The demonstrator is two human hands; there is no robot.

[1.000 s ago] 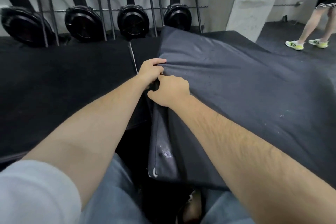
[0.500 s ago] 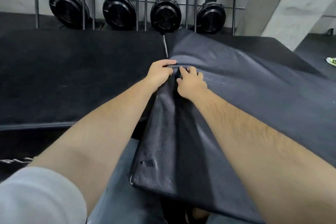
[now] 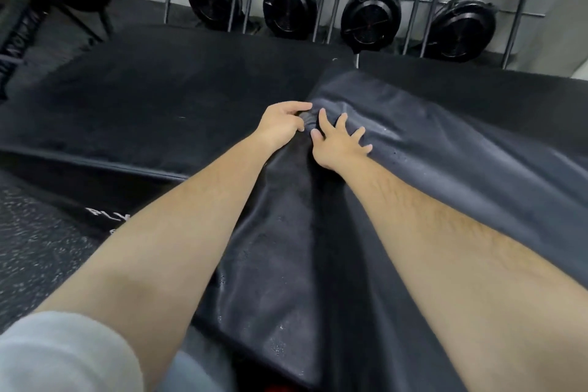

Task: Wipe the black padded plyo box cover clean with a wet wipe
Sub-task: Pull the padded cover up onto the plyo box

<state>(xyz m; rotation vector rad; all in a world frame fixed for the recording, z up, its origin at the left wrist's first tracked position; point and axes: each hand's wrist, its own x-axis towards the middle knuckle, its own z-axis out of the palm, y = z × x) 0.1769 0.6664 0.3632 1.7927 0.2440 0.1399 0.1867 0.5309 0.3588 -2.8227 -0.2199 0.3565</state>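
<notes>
The black padded plyo box cover (image 3: 445, 175) lies tilted in front of me, its near side face (image 3: 280, 264) shiny and speckled with small marks. At its upper left edge my left hand (image 3: 283, 124) pinches a wrinkled fold of the cover between curled fingers and thumb. Right beside it my right hand (image 3: 340, 143) rests on the cover with its fingers spread and straight. No wet wipe is visible in either hand.
A second black padded box (image 3: 159, 105) with white lettering on its side lies to the left. Several black weight plates (image 3: 289, 3) on a metal rack line the back wall. Speckled rubber floor (image 3: 38, 232) lies at lower left.
The view has shifted left and down. My right hand went from a curled grip to fingers spread flat on the cover. The left hand stays on the same edge.
</notes>
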